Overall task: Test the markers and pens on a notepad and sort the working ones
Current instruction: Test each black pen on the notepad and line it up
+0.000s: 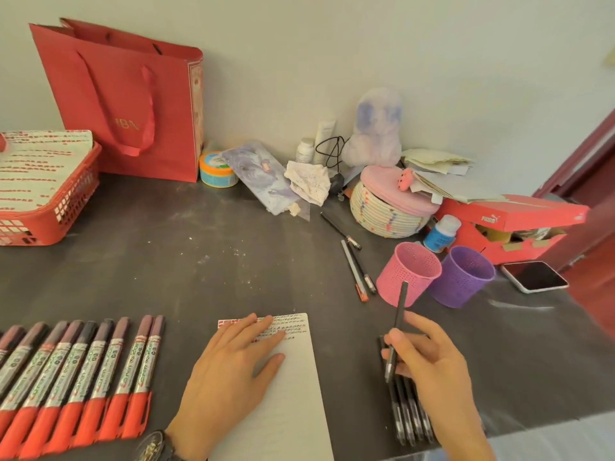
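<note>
Pressing flat on the notepad (293, 387) to steady it, the left hand (233, 367) lies with fingers straight, while the right hand (429, 361) pinches a black pen (397, 331) just beside it, above spare pens (411, 417).

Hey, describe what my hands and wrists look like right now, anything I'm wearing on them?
No gloves, and no rings that I can see. The left hand has a dark round wristwatch on its wrist, with a dark strap and a speckled face. The right hand has a bare wrist; no sleeve shows on either forearm.
</note>
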